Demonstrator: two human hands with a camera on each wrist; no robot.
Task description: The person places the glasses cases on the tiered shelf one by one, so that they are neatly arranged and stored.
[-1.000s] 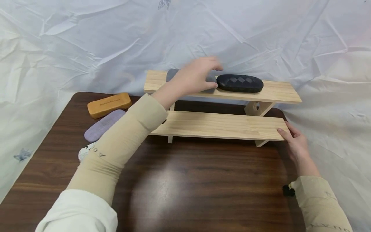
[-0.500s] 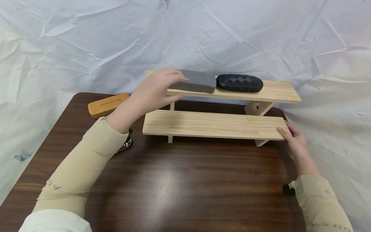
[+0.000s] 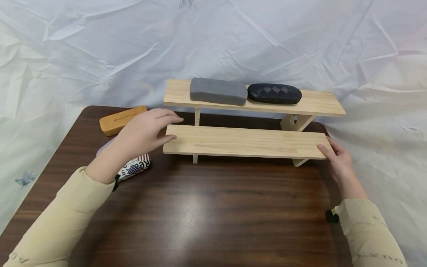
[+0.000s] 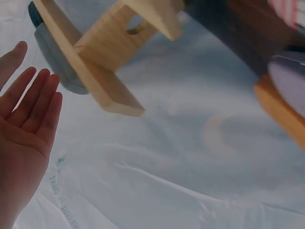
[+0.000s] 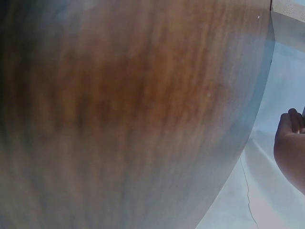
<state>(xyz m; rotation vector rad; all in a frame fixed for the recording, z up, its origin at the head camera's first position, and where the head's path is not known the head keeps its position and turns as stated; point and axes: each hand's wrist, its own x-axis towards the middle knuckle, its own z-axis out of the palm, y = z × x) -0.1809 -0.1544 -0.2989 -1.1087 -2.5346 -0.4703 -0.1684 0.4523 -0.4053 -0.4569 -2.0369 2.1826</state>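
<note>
My left hand [image 3: 141,129] hovers at the left end of a two-tier wooden shelf [image 3: 243,142], fingers relaxed and holding nothing. In the left wrist view the palm and straight fingers [image 4: 44,102] show beside the shelf's end. My right hand [image 3: 340,161] grips the lower board's right end, thumb on top and fingers beyond the edge. On the upper board a grey glasses case [image 3: 218,91] and a black glasses case with a diamond pattern [image 3: 275,93] lie end to end. In the right wrist view only part of the right hand [image 5: 290,148] appears.
Left of the shelf on the dark wooden table [image 3: 213,215] lie a tan glasses case [image 3: 118,120], a purple case [image 3: 104,145] mostly hidden by the left arm, and a printed case [image 3: 135,167]. A pale crumpled sheet [image 3: 110,48] hangs behind.
My left hand has come away from the grey case on the upper board, moving left and down toward the cases on the table. The right hand keeps its grip on the shelf.
</note>
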